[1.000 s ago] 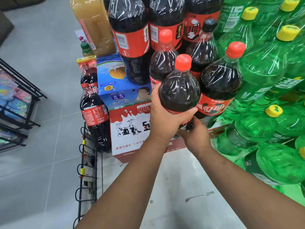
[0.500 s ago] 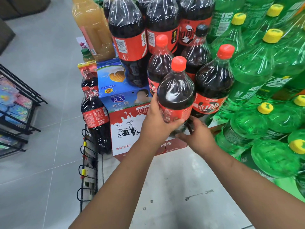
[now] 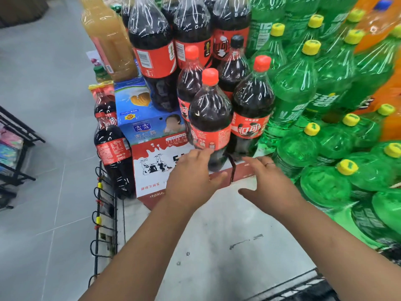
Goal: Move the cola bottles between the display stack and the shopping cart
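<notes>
Red-capped bottle (image 3: 209, 118) stands on the carton (image 3: 156, 164); left hand (image 3: 191, 179) spread, straight fingertips at its lower label, right hand (image 3: 267, 185) splayed just beside its base, gripping nothing.

Partly hidden behind left hand (image 3: 189, 181): front cola bottle (image 3: 209, 115) base.

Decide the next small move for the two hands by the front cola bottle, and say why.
Probably draw both hands back: the cola bottle stands upright on the carton, and the left hand and right hand, which gripped it earlier, are open now.
</notes>
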Motion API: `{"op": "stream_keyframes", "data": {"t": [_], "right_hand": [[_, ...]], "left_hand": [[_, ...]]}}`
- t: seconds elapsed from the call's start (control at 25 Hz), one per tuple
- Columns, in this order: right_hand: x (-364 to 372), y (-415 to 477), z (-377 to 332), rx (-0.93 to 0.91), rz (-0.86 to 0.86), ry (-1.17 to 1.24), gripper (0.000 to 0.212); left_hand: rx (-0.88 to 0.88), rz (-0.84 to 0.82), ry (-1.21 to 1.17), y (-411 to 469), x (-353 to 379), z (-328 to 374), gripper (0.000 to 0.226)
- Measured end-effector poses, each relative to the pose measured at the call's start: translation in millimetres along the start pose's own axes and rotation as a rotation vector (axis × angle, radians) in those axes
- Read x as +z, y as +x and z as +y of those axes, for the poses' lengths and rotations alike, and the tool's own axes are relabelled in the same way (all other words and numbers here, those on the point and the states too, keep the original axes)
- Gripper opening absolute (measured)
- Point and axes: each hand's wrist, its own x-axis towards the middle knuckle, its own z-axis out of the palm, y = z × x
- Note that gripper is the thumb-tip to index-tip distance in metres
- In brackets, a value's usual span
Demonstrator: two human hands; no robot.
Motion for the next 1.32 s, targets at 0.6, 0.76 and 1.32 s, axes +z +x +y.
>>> {"op": "stream_keyframes", "data": {"t": [0.6,0.76,1.32], "right_hand": [[-62,-200,101,0.009,0.167,-0.088,0.074],[-66,-271,151,0.136,0.163,-0.14,0.079],[-80,-446,294,0.645,0.245,0.004,0.08]], "left_hand": [[0.347,0.065,0.058,-130,22,155,0.084],[0.457,-0.01,0.093,-171,51,212,0.088],[0.863,-0.266,0.159,-240,147,394,0.087]]}}
